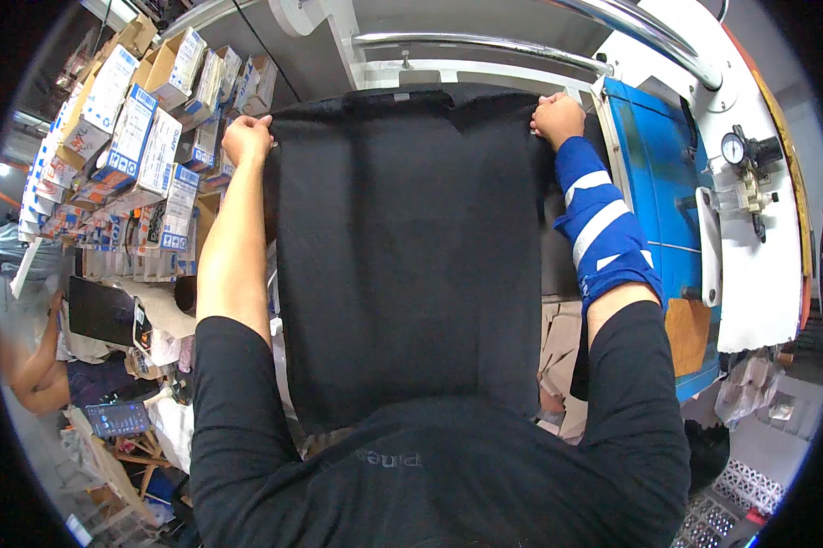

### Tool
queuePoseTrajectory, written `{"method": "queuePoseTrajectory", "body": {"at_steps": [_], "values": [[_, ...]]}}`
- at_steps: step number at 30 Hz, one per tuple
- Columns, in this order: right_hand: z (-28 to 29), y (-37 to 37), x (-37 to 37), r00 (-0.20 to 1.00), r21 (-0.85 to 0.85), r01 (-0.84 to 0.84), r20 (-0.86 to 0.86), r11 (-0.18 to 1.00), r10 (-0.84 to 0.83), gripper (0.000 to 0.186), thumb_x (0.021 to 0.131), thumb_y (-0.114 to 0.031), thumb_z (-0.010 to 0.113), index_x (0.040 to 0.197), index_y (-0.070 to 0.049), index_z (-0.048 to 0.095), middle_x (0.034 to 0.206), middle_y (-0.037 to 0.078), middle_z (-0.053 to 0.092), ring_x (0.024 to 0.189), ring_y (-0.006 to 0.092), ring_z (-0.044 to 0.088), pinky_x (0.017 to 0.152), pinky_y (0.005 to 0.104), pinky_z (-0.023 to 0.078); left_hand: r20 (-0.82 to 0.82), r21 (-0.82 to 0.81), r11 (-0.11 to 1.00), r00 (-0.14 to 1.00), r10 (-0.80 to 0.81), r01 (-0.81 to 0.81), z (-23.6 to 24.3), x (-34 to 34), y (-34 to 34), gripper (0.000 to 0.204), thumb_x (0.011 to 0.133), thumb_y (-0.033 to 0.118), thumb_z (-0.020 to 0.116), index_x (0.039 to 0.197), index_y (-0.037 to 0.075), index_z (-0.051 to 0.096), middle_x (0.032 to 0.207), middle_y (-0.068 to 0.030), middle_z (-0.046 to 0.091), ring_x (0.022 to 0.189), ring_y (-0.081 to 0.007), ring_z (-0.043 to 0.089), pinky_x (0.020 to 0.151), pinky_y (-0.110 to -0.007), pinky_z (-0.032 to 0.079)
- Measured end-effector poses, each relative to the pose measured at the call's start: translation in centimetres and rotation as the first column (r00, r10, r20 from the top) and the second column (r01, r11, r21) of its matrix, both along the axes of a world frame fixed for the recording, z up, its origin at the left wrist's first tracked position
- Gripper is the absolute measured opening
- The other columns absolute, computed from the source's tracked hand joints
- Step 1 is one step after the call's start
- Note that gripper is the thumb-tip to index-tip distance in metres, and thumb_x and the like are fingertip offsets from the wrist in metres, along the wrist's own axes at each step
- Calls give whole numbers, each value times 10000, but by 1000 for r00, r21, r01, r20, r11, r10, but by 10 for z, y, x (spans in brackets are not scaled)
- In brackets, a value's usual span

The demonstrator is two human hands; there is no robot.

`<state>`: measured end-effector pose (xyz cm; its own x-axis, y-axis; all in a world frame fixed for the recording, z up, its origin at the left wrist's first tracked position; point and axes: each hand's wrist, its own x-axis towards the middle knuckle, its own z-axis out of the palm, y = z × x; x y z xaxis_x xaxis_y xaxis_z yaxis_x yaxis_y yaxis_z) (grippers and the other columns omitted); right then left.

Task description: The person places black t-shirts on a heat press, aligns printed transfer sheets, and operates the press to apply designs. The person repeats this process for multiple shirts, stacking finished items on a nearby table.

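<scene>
A black T-shirt hangs stretched out flat in front of me, with a small pale label at the middle of its top edge. My left hand pinches its upper left corner between thumb and fingers. At the upper right corner, my right hand grips the cloth the same way. Both arms reach forward, and the lower end of the shirt comes close to my chest. A blue cloth with white stripes is wrapped round my right forearm. Whatever lies behind the shirt is mostly hidden.
Stacked cardboard boxes fill the left. Beyond the shirt runs a chrome bar on a white machine frame. A blue cabinet and a white panel with a pressure gauge stand right. Another person is at the far left.
</scene>
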<state>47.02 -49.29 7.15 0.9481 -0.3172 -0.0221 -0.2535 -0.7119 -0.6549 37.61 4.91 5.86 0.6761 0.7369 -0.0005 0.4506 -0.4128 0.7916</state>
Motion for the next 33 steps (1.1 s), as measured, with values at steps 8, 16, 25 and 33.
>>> {"method": "queuePoseTrajectory", "body": {"at_steps": [8, 16, 25, 33], "values": [[-18, 151, -108, 699, -564, -493, 197, 663, 687, 495, 953, -424, 640, 1319, -89, 644, 1509, 179, 552, 1436, 388, 473, 1163, 636, 350, 36, 702, 451, 606, -795, 550, -18, -44, -164, 333, 911, 220, 713, 1214, 81, 713, 1293, -166, 675, 1248, -352, 605, 1108, -540, 434], [-17, 144, -119, 871, -569, -365, 70, 737, 486, 725, 1020, -613, 481, 1554, -122, 492, 1636, 194, 411, 1539, 441, 306, 1253, 661, 130, -324, 754, 457, 873, -365, 471, -3, -74, -123, 577, 1032, 447, 559, 1463, 64, 554, 1550, -214, 492, 1440, -458, 423, 1192, -687, 268], [10, 69, -439, 845, -488, -496, -84, 718, 528, 729, 978, -499, 634, 1565, -98, 471, 1662, 187, 366, 1558, 436, 260, 1251, 642, 162, -349, 509, 578, 767, -539, 638, 16, -375, -156, 703, 951, 367, 681, 1576, 136, 458, 1677, -173, 341, 1524, -443, 315, 1212, -624, 286], [-28, -13, -510, 981, -21, -20, 194, 1000, 23, 533, 1078, -244, 564, 1520, 41, 474, 1625, 268, 391, 1519, 374, 374, 1244, 464, 298, 165, -334, 886, 946, -280, 320, -29, -464, -122, 596, 1055, 210, 618, 1566, -14, 408, 1549, -166, 489, 1285, -256, 576, 1086, -406, 462]]}}
